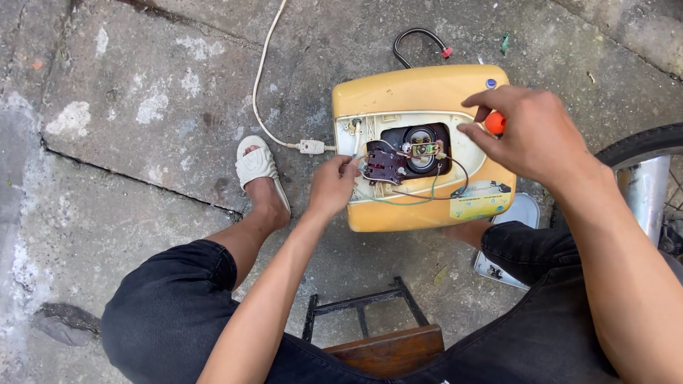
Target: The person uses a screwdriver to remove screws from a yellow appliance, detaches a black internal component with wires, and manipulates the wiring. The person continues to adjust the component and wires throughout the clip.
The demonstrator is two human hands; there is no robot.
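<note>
Nearest the camera: dark wooden stool with black metal frame, between two knees in black shorts. Left hand, fingers drawn together, pinching at the wires beside a dark brown terminal block at the left of the opening. Right hand, curled shut around an orange-handled tool, most likely a screwdriver; shaft and tip hidden behind the fingers. Yellow appliance casing, lying on the concrete floor just beyond the knees, cover off, cream inner panel exposed. Inside the opening: round metal fitting, green and brown loose wires looping toward the near edge. White power cord with inline connector, running from the casing's left side toward the far edge; far end out of view, so live or unplugged cannot be told. Black curved cable with red tip beyond the casing. Sandalled foot to the left; metal plate under the right knee; bicycle wheel at far right. Risks, as judged: shock if the cord is powered while bare fingers touch terminals; tool tip slipping and bridging contacts or jabbing the left fingers close by; thin wires pulling free under the pinch; casing sliding on rough concrete, being unclamped.
</note>
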